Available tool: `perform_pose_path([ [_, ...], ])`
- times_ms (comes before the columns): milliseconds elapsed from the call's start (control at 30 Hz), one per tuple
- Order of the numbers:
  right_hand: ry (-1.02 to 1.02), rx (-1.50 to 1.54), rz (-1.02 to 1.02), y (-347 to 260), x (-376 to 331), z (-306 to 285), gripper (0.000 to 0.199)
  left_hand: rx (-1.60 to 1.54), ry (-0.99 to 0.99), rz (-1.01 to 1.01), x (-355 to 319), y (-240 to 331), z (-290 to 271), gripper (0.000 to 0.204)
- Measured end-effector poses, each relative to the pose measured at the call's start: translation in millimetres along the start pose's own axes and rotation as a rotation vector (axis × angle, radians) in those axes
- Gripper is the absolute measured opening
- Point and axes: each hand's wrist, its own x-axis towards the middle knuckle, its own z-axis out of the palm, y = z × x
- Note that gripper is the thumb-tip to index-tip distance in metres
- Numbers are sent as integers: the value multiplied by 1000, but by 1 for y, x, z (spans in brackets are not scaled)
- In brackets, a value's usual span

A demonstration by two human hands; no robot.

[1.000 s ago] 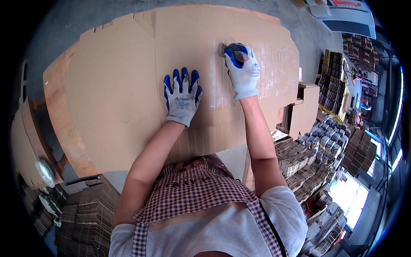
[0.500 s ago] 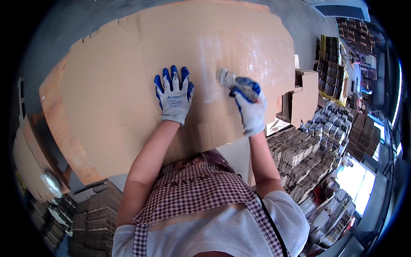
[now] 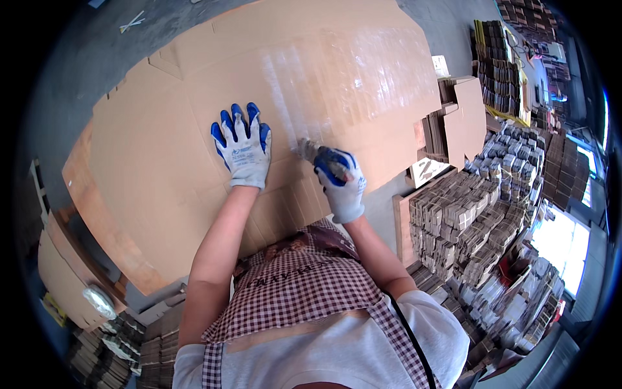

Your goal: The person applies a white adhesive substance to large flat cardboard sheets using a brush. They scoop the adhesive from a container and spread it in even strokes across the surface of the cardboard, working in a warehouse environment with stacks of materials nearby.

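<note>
A large flat sheet of brown cardboard (image 3: 155, 149) lies in front of me. Gloved in white and blue, my left hand (image 3: 244, 152) rests flat on it with the fingers spread. My right hand (image 3: 341, 185), in a matching glove, is wrapped round a brush-like tool (image 3: 308, 149) with a pale, ragged head. That head meets the cardboard to the right of my left hand; its exact kind is hard to make out. Shiny, streaky patches (image 3: 376, 65) cover the cardboard's right part, and a whitish streak (image 3: 280, 87) runs just left of them.
A wooden board edge (image 3: 97, 201) shows under the cardboard at the left. Right of the sheet stand folded cardboard pieces (image 3: 465, 117) and bundled stacks of cardboard (image 3: 453, 211). More cardboard stacks (image 3: 499, 71) lie farther back. Another board-like surface (image 3: 71, 272) is at the lower left.
My right hand has brought the tool nearer to my body and leftward across the cardboard. The whole view has shifted slightly; my left hand stays flat on the sheet.
</note>
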Motion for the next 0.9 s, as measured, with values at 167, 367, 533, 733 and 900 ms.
perform_pose_path([
  [167, 239, -20, -3, 29, 35, -32, 32, 29, 10, 7, -1, -1, 1, 53],
  [367, -345, -148, -483, -5, 31, -39, 31, 24, 33, 7, -2, 0, 3, 53],
  [533, -481, -289, -509, 18, 47, -49, 32, 18, 50, 12, -2, -1, 4, 54],
  [733, -437, -487, -603, -1, 49, -68, 34, 10, 53, 8, -3, 0, 2, 54],
  [900, -534, -528, -610, 11, 52, -65, 36, 5, 52, 15, -2, 2, 1, 53],
])
